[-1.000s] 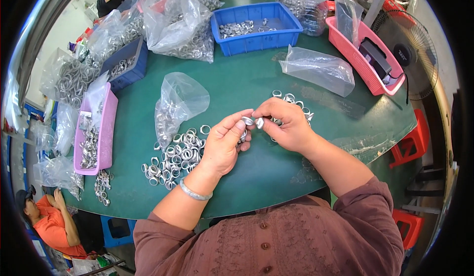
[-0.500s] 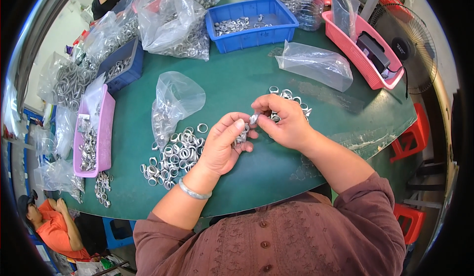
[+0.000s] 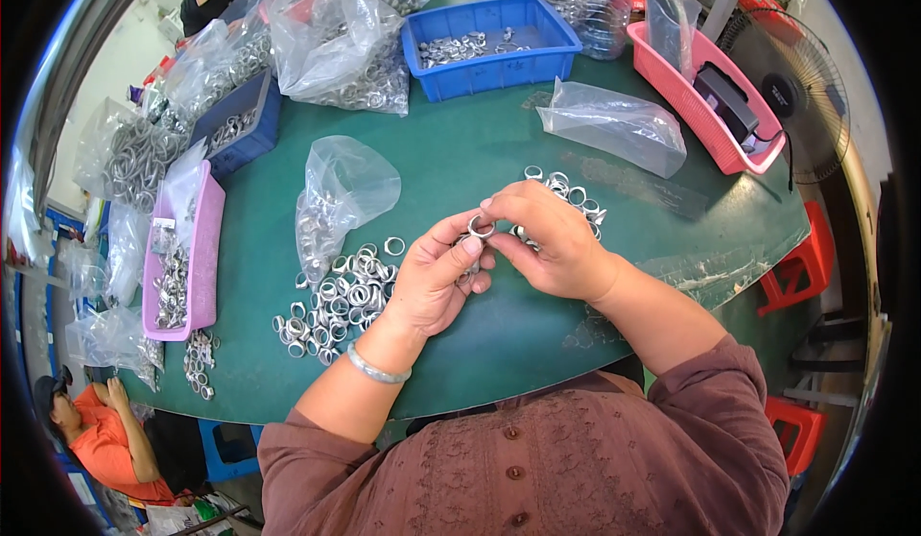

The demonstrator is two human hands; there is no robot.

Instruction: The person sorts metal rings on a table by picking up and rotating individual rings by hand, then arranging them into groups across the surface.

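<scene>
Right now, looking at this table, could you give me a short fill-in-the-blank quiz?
The left hand and right hand meet at a metal ____.
The bracelet circles the ____ wrist.
The tray straight beyond the hands is coloured ____.
The fan is toward the view's ____ edge.

Missing words: ring; left; blue; right.

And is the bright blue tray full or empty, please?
Neither: the bright blue tray is partly filled. Silvery metal rings lie scattered inside, and bare blue floor shows.
</scene>
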